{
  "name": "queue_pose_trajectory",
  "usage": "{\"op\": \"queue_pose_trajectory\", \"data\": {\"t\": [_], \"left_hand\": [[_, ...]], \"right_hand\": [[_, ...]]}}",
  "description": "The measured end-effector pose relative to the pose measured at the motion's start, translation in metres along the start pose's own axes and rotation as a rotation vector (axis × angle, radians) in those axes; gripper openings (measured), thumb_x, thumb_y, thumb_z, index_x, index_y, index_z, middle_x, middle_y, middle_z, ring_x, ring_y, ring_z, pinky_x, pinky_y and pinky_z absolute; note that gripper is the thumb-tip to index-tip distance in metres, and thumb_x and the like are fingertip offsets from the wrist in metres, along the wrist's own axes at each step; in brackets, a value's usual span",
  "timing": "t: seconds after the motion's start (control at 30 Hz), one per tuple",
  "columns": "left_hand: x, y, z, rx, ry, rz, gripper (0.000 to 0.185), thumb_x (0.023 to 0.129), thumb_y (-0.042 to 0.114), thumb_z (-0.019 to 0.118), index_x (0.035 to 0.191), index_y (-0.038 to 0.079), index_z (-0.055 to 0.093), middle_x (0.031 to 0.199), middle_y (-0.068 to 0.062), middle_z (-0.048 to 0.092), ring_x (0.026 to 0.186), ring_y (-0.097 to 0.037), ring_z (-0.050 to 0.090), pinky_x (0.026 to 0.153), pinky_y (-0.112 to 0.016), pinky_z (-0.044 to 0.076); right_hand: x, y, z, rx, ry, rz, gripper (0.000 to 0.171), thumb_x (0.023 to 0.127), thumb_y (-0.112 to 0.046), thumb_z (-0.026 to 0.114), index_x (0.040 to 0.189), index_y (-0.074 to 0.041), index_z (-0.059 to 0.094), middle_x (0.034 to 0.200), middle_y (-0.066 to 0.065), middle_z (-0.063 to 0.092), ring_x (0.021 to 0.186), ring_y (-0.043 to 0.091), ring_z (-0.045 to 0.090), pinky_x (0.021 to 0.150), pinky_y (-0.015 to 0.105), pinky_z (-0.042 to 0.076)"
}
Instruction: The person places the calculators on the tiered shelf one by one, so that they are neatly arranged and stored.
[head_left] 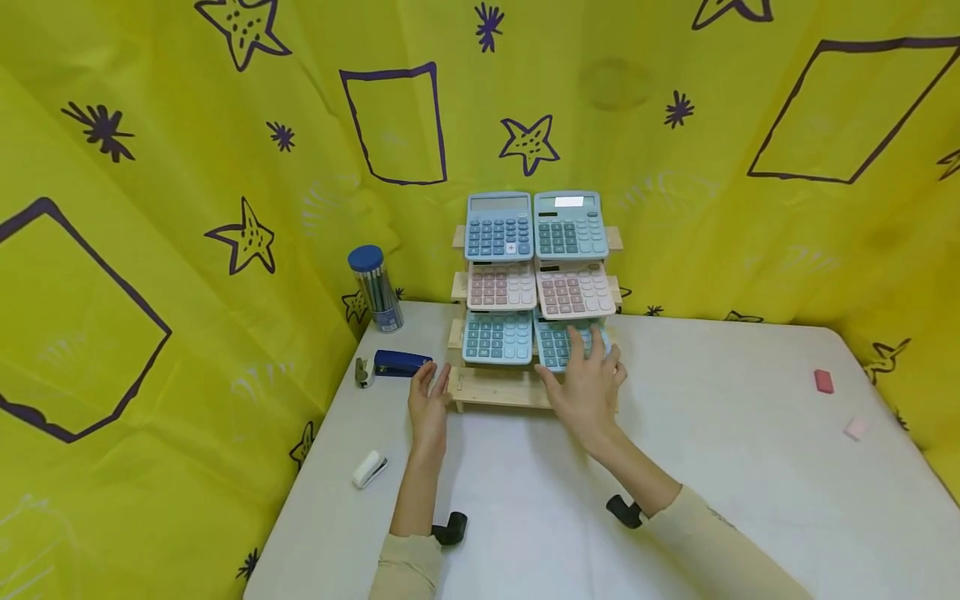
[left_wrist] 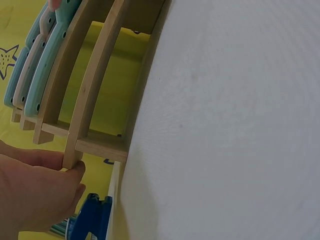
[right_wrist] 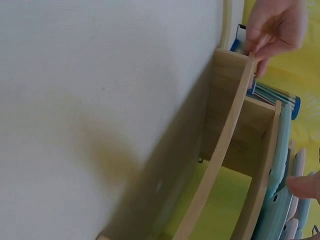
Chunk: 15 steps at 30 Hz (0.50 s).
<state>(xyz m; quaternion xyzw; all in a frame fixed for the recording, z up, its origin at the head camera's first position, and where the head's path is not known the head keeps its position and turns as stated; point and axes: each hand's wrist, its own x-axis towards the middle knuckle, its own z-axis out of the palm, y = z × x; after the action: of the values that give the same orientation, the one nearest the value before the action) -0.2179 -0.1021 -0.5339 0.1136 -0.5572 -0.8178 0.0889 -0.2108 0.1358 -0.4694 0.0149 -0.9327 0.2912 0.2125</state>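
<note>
A stepped wooden rack [head_left: 502, 387] holds three rows of calculators, two in each row. My left hand [head_left: 429, 410] pinches the left end of its front slat [left_wrist: 82, 100] between thumb and fingers. Over the lower right blue calculator [head_left: 552, 343] is my right hand [head_left: 591, 392], its thumb at the near left corner and its fingers spread across to the right side. That calculator sits slightly tilted beside the lower left blue calculator [head_left: 497, 337]. In the right wrist view the right thumb [right_wrist: 303, 186] touches it, while the other fingers are out of frame.
Two pink calculators [head_left: 501, 287] fill the middle row, with a blue one [head_left: 499, 227] and a teal one [head_left: 570, 225] above. Left of the rack are a pencil tub [head_left: 377, 289], blue stapler [head_left: 401, 363] and white stapler [head_left: 370, 469]. Erasers [head_left: 823, 381] lie at right.
</note>
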Motion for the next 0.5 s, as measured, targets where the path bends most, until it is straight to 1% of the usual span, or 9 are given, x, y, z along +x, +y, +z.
{"op": "queue_pose_trajectory", "data": {"t": [0.07,0.13,0.2,0.27,0.33,0.37,0.43,0.5], "left_hand": [[0.0,0.0,0.0,0.007,0.003,-0.005,0.075,0.088,-0.025,0.041,0.158,0.001,0.032,0.166,-0.019,0.028,0.148,-0.032,0.044,0.117,-0.034,0.042],[0.0,-0.001,0.0,0.002,-0.002,-0.005,0.075,0.087,-0.025,0.041,0.158,0.0,0.031,0.166,-0.02,0.028,0.148,-0.032,0.043,0.117,-0.034,0.042],[0.0,-0.002,0.0,-0.002,-0.008,-0.002,0.076,0.087,-0.026,0.04,0.157,-0.001,0.03,0.166,-0.022,0.027,0.149,-0.034,0.042,0.118,-0.034,0.042],[0.001,-0.003,0.0,-0.008,-0.007,0.004,0.076,0.086,-0.027,0.04,0.157,-0.002,0.03,0.166,-0.023,0.026,0.148,-0.035,0.042,0.117,-0.035,0.042],[0.0,-0.002,0.001,-0.011,0.0,0.004,0.076,0.086,-0.027,0.04,0.157,-0.002,0.031,0.165,-0.023,0.027,0.148,-0.035,0.043,0.117,-0.034,0.043],[0.001,-0.002,0.001,-0.008,0.004,0.001,0.077,0.086,-0.027,0.04,0.157,-0.001,0.031,0.165,-0.022,0.028,0.148,-0.035,0.043,0.117,-0.034,0.043],[0.001,-0.001,0.0,0.003,0.011,-0.007,0.077,0.086,-0.027,0.04,0.158,0.0,0.031,0.165,-0.021,0.029,0.148,-0.034,0.044,0.117,-0.034,0.043],[0.002,0.001,-0.002,0.017,0.019,-0.02,0.076,0.087,-0.026,0.042,0.158,0.001,0.032,0.165,-0.019,0.03,0.147,-0.032,0.045,0.117,-0.034,0.043]], "right_hand": [[0.002,-0.002,0.005,-0.002,-0.006,0.01,0.08,0.092,-0.041,0.078,0.152,-0.001,0.044,0.162,0.038,0.024,0.138,0.074,0.025,0.106,0.079,0.028],[0.003,-0.003,0.008,0.009,-0.02,0.024,0.078,0.095,-0.043,0.074,0.153,-0.002,0.043,0.163,0.04,0.019,0.14,0.075,0.019,0.109,0.082,0.024],[0.002,-0.003,0.008,0.02,-0.032,0.034,0.077,0.097,-0.045,0.072,0.154,-0.003,0.042,0.163,0.04,0.017,0.142,0.073,0.016,0.112,0.082,0.021],[0.001,0.0,0.006,0.031,-0.033,0.029,0.077,0.096,-0.045,0.072,0.153,-0.003,0.043,0.164,0.039,0.019,0.144,0.07,0.015,0.115,0.081,0.018],[-0.002,0.005,0.002,0.049,-0.022,0.013,0.075,0.095,-0.044,0.073,0.152,-0.002,0.045,0.164,0.037,0.021,0.146,0.067,0.016,0.117,0.08,0.015],[-0.003,0.009,0.0,0.063,-0.01,-0.003,0.074,0.095,-0.041,0.075,0.15,-0.001,0.047,0.163,0.036,0.024,0.147,0.066,0.018,0.118,0.08,0.016],[-0.006,0.017,-0.006,0.109,0.014,-0.051,0.071,0.092,-0.035,0.079,0.147,0.0,0.051,0.161,0.034,0.03,0.147,0.064,0.021,0.118,0.078,0.017],[-0.008,0.028,-0.011,0.161,0.037,-0.105,0.068,0.088,-0.028,0.083,0.143,0.002,0.055,0.158,0.032,0.037,0.146,0.061,0.027,0.118,0.077,0.022]]}}
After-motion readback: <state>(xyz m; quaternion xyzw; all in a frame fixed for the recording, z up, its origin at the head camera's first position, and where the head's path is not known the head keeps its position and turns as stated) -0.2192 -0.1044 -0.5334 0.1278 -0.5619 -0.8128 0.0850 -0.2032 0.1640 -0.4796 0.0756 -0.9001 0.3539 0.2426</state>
